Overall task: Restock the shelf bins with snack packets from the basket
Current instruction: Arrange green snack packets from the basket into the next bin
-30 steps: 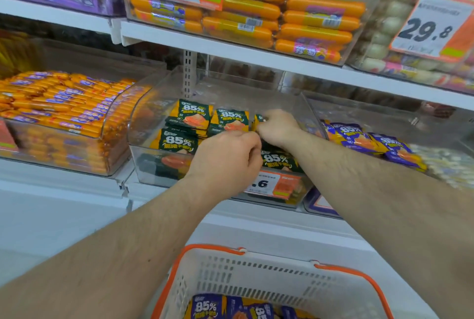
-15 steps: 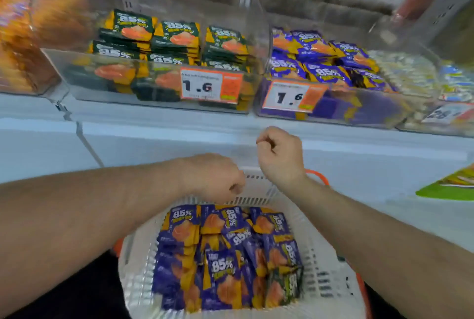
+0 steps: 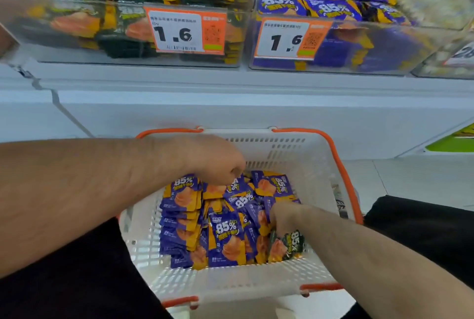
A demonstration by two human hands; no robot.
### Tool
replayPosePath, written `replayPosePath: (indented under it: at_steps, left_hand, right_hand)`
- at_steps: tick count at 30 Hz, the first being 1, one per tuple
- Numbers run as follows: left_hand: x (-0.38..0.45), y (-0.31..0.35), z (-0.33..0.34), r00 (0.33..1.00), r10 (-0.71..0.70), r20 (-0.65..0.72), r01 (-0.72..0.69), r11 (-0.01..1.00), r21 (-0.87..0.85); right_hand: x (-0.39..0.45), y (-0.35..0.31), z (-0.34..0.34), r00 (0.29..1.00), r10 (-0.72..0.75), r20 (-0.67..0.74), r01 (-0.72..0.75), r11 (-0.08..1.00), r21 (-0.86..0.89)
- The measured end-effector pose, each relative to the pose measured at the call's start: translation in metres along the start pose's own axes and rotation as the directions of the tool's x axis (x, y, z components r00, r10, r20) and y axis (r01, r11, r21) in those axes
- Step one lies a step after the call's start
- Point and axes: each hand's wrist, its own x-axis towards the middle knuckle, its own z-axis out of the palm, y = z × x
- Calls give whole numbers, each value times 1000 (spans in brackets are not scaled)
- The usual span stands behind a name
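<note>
Packets are the matter here: the white basket (image 3: 302, 154) with orange handles is the landmark, standing below the shelf and holding a loose heap of purple snack packets (image 3: 225, 236), with one green packet (image 3: 288, 243) at its near right corner. The left hand (image 3: 215, 159) hovers over the far part of the heap, fingers curled into a loose fist; nothing shows in its grasp. The right hand (image 3: 284, 216) is pushed down among the packets at the basket's right side, fingers buried, so I cannot tell whether it grips anything. Above the basket, the purple bin (image 3: 359, 47) sits up and right, the green bin (image 3: 77, 44) up and left, each with a price tag on its front wall. The likely trouble is sorting: the lone green packet lies touching the purple ones, and a blind grab could carry it into the purple bin. The slick, overlapping packets could also slide from a hasty handful and drop outside the basket.
</note>
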Motion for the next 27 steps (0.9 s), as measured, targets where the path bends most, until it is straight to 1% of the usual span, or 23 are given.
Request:
replayPosePath:
  at_steps: [4,6,8,10,11,12,13,14,15,16,17,19,21,22,23,24,25,26,27]
  left_hand:
    - [-1,-5,2,1000,-16,14,16,1000,-21]
    - [-4,-8,3,999,-41,20,42,998,-50]
    - [-9,-14,3,996,-91,19,93,991,-98]
    - [-17,-24,2,987,-155,49,160,982,-103]
    - [-21,-31,1,979,-191,78,197,976,-88]
    - [-27,-37,1,967,-228,109,238,968,-80]
    - [-33,-44,0,953,-269,138,282,956,-85]
    - [-38,-50,-2,937,-311,162,329,939,-99]
    - [-44,-55,-4,919,-349,180,373,921,-116]
    - [-50,-60,-7,904,-382,190,411,901,-141]
    - [-56,-66,-10,894,-405,193,437,883,-172]
    - [-70,-77,-16,887,-422,187,460,841,-284]
    - [-85,-88,-19,896,-415,160,437,752,-494]
    - [-92,-93,-20,902,-412,127,400,691,-602]
    - [-99,-97,-21,905,-420,69,349,637,-687]
    - [-105,-101,-22,897,-442,-5,290,598,-747]
    - [-110,-104,-23,879,-469,-81,224,557,-800]
    - [-116,-107,-25,858,-493,-144,152,512,-845]
    - [-122,-109,-28,837,-514,-191,83,463,-882]
  right_hand:
    - [-1,-7,0,997,83,5,-83,997,-3]
    - [-5,-7,-15,995,97,-37,-96,995,42]
    - [-12,-4,-40,992,64,-107,-48,988,146]
    - [-24,-1,-74,987,8,-158,29,973,229]
    - [-31,0,-90,981,-12,-192,69,955,290]
    - [-40,0,-104,972,-18,-233,114,908,404]
    - [-46,0,-115,963,-13,-269,169,808,565]
    - [-51,-1,-124,952,-7,-305,236,652,721]
    - [-57,-3,-131,943,-10,-333,299,463,834]
    - [-62,-6,-137,931,-15,-365,354,288,890]
    - [-65,-10,-142,916,-12,-401,398,155,904]
    - [-75,-24,-152,889,1,-457,456,-57,888]
    - [-84,-41,-160,875,20,-484,470,-281,837]
    - [-90,-50,-163,870,17,-492,463,-369,806]
    - [-96,-58,-164,867,13,-499,455,-431,779]
    - [-104,-64,-165,860,-1,-511,455,-454,766]
    - [-110,-67,-167,853,-24,-522,457,-449,768]
    - [-118,-69,-170,843,-56,-534,465,-422,778]
    - [-128,-67,-174,830,-81,-551,488,-372,789]
